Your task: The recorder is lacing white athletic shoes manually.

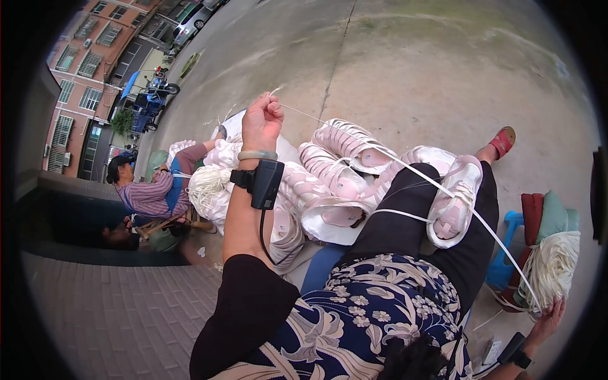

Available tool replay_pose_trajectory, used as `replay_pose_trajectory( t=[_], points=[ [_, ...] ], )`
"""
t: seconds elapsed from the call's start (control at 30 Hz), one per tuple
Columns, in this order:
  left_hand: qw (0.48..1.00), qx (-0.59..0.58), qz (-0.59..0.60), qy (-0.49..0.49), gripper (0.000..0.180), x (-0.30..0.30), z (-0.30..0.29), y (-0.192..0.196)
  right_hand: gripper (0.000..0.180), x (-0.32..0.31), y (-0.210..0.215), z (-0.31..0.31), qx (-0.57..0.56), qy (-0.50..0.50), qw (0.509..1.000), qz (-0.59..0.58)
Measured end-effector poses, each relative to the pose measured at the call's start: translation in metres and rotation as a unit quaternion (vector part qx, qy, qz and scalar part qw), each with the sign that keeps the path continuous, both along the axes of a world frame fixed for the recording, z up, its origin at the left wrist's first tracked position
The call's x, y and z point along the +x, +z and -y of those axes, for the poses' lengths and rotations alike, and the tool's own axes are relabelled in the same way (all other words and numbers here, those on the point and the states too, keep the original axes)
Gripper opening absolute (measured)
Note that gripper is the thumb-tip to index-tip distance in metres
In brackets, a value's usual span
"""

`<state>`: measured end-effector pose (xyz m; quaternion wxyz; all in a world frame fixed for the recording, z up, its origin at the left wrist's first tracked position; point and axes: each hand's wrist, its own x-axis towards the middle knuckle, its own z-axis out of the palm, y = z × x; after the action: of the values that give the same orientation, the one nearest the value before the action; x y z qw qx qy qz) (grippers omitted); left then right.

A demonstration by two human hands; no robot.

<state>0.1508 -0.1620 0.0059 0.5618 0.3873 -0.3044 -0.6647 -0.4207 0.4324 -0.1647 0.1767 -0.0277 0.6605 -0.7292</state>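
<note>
A long white shoelace point(411, 168) stretches taut from one of my hands to the other, passing over my lap. My left hand point(263, 119) is raised at the far left, its fingers closed on one end. Low at the right edge, my right hand point(548, 322) grips the lace beside a thick bundle of white laces point(556, 266); its fingertips are partly hidden. A pink and white sneaker point(453, 206) lies on my thighs, the lace crossing it. A second strand runs left from the shoe over my thigh.
Pink and white sneakers point(342, 180) wound with lace are piled left of my legs. A co-worker point(152, 187) sits beyond them near more white laces point(210, 185). Under the right-hand bundle are red and green cushions point(552, 215) by a blue plastic stool point(504, 256).
</note>
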Motion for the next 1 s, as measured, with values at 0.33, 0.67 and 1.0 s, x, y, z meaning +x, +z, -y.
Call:
replay_pose_trajectory(
  t=[0.33,0.67,1.0],
  points=[
    [0.994,-0.032,0.092,-0.039,0.017,-0.03,-0.024,-0.016,0.037,0.009,0.01,0.007,0.01,0.01,0.999,0.047],
    [0.817,-0.04,0.35,-0.457,0.013,-0.172,-0.122,-0.11,0.01,0.142,0.012,0.199,0.005,0.254,0.966,0.055],
    [0.417,-0.664,0.521,-0.336,0.01,-0.237,-0.19,-0.141,0.01,0.177,-0.008,0.257,0.01,0.354,0.935,0.001]
  ],
)
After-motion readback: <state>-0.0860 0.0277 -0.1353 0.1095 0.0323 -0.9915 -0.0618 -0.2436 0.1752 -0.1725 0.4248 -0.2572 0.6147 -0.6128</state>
